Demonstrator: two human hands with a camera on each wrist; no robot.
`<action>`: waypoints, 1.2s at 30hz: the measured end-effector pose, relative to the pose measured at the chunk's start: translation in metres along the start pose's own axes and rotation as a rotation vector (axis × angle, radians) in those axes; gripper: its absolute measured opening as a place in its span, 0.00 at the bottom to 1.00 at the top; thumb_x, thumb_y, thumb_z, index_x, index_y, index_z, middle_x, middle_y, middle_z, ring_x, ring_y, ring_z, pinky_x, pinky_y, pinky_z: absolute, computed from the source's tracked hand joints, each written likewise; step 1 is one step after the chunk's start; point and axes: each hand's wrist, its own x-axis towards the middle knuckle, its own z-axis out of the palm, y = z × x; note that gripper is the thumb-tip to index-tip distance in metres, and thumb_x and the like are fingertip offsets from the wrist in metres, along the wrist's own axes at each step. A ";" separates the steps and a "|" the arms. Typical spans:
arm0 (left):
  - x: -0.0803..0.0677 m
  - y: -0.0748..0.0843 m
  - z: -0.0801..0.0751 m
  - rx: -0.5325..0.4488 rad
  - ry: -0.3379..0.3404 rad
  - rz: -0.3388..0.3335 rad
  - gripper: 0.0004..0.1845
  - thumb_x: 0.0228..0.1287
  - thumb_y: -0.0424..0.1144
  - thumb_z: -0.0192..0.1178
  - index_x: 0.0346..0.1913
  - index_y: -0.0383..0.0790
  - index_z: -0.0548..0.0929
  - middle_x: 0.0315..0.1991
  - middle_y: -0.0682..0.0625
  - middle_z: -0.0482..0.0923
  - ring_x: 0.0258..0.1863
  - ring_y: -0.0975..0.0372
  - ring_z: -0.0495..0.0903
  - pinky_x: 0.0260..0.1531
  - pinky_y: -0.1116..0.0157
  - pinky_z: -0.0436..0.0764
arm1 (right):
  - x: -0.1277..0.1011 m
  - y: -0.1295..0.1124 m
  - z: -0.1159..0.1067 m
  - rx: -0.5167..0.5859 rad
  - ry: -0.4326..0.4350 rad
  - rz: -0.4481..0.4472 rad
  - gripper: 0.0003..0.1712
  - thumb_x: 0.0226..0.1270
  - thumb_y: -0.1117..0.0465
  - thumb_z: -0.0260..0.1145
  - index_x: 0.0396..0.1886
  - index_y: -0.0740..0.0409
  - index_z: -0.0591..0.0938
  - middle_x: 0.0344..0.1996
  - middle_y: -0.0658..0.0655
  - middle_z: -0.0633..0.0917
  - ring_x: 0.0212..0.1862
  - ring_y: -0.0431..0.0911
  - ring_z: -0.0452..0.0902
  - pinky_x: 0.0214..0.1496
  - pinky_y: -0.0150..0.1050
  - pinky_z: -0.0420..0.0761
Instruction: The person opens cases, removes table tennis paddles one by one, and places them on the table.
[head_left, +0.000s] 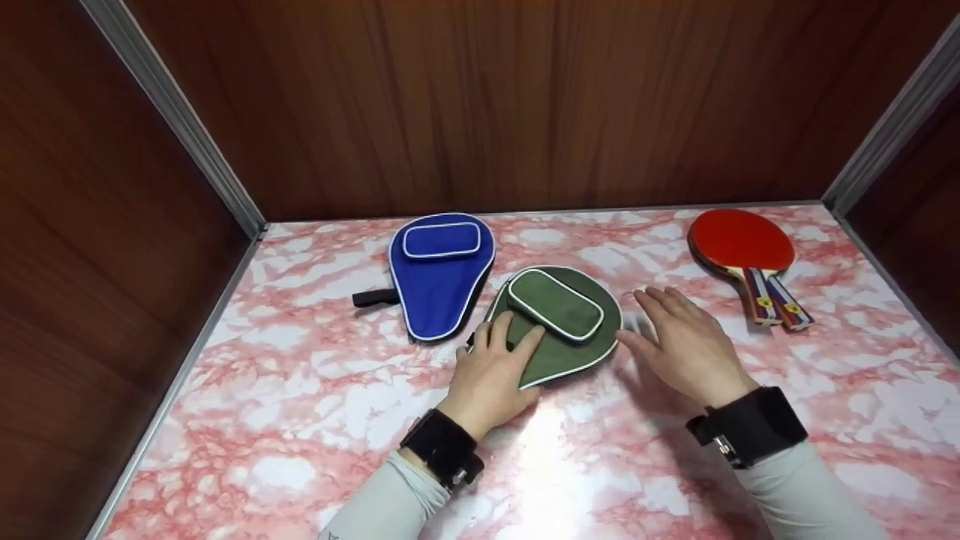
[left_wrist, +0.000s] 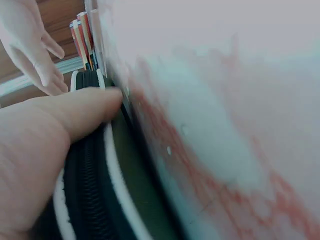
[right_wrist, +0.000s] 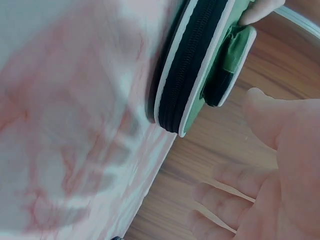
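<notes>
Left hand: your left hand (head_left: 491,379) lies flat on the near-left part of the green case (head_left: 570,341), fingers straight and resting on the fabric, not gripping anything. In the left wrist view a finger (left_wrist: 75,112) presses along the case's white piping right by the zipper (left_wrist: 90,185).

Right hand: your right hand (head_left: 686,345) is spread wide, fingers relaxed, holding nothing. It sits just beside the right edge of the green case; whether the thumb actually touches the edge, you can't tell from the head view. The right wrist view shows the palm (right_wrist: 280,185) apart from the case with a gap between.

Green case: flat on the table (head_left: 300,420), about the middle, between your two hands. The zipper (right_wrist: 192,65) looks closed along the part you can see. Its small pocket (head_left: 555,304) faces up.

Blue case: the blue case (head_left: 441,274) lies just beyond and left of the green one, very close to it, pocket up, with a black strap (head_left: 375,298) sticking out on its left.

Paddles: two paddles (head_left: 750,259) are stacked at the far right, red rubber up, handles pointing toward you, well apart from the cases.

Back: wooden walls (head_left: 480,105) close in the table on three sides.
</notes>
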 end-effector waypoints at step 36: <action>0.030 -0.030 -0.012 -0.014 -0.160 0.233 0.47 0.65 0.75 0.68 0.85 0.68 0.69 0.89 0.49 0.54 0.86 0.45 0.55 0.75 0.26 0.54 | 0.122 0.035 0.013 0.186 -0.331 -0.232 0.37 0.64 0.80 0.53 0.75 0.67 0.79 0.55 0.73 0.84 0.56 0.65 0.79 0.65 0.62 0.77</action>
